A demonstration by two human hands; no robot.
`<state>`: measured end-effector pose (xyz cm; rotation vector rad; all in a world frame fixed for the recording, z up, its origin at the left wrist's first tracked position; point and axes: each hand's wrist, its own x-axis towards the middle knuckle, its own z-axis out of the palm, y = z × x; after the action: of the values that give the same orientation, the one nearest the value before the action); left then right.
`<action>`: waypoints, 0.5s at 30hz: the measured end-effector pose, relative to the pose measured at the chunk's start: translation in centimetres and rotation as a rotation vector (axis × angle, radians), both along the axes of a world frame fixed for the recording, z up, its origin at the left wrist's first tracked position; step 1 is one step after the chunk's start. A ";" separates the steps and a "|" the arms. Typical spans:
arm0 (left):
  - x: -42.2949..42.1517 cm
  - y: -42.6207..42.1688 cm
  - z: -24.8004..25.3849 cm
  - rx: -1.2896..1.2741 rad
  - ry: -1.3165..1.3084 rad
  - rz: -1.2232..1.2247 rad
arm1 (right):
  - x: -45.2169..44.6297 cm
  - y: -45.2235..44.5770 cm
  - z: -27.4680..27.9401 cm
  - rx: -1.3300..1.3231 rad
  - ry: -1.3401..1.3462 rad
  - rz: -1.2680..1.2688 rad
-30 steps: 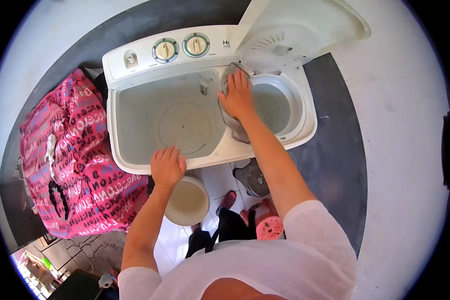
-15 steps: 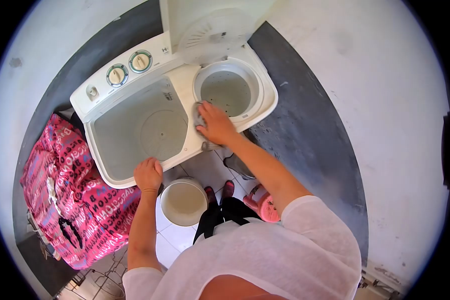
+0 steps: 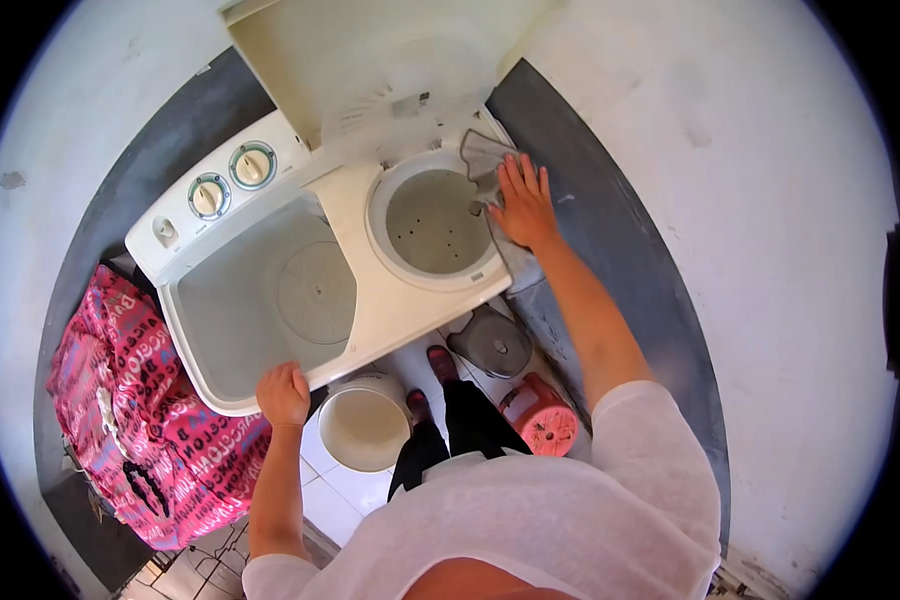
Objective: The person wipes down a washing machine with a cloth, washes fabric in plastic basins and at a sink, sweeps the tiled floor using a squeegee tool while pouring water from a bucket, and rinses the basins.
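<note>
A twin-tub washing machine (image 3: pixel 380 310) stands before me, with a wash tub at left and a round spin tub (image 3: pixel 435 225) at right. My right hand (image 3: pixel 526 210) presses a grey cloth (image 3: pixel 484 165) against the machine's right edge, fingers stretched over it. Part of the cloth hangs down the side below the hand. My left hand (image 3: pixel 284 395) is closed over the front rim of the wash tub, near its front corner. Both tubs look bare inside, and the spin tub's lid (image 3: pixel 390 70) is raised.
A white bucket (image 3: pixel 364 430) stands on the tiles by my feet. Right of them are a grey stool (image 3: pixel 492 342) and a pink-red container (image 3: pixel 548 430). Pink lettered fabric (image 3: pixel 160 420) covers something on the left. A white wall (image 3: pixel 730 250) with a dark lower band curves around.
My right hand and the cloth have moved from the strip between the tubs to the machine's right edge. My left hand stays on the rim; my view has shifted slightly.
</note>
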<state>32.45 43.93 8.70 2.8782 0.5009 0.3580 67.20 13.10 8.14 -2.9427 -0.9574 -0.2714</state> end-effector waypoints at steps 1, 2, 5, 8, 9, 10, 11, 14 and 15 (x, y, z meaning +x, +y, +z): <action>-0.1 0.0 0.2 -0.009 0.010 -0.001 | 1.5 1.2 -0.2 0.010 0.007 0.010; -0.1 0.0 0.2 -0.018 0.015 -0.003 | 3.3 2.5 -0.5 0.020 0.002 -0.019; 0.1 0.1 0.1 -0.016 0.010 -0.003 | 7.2 6.2 0.1 0.004 0.020 -0.057; -0.1 0.1 0.4 -0.043 0.043 0.024 | 8.1 7.5 0.2 0.004 0.060 -0.051; 0.0 -0.1 0.6 -0.094 0.096 0.052 | 7.8 7.0 0.4 0.019 0.059 -0.049; 0.4 -0.1 0.7 -0.143 0.136 0.080 | 7.8 6.2 0.6 0.022 0.051 -0.038; 0.3 0.4 0.9 -0.191 0.179 0.052 | 7.4 5.5 0.4 0.035 0.057 -0.007; 2.1 3.9 -0.5 -0.428 0.085 0.156 | 4.4 2.4 -0.1 0.039 0.083 0.023; 4.7 4.3 1.6 -0.447 -0.089 0.095 | 3.1 1.4 -0.2 0.024 0.105 0.014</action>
<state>37.19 48.26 10.28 2.4032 0.6145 0.3374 70.31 14.46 7.95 -2.8945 -0.9535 -0.1254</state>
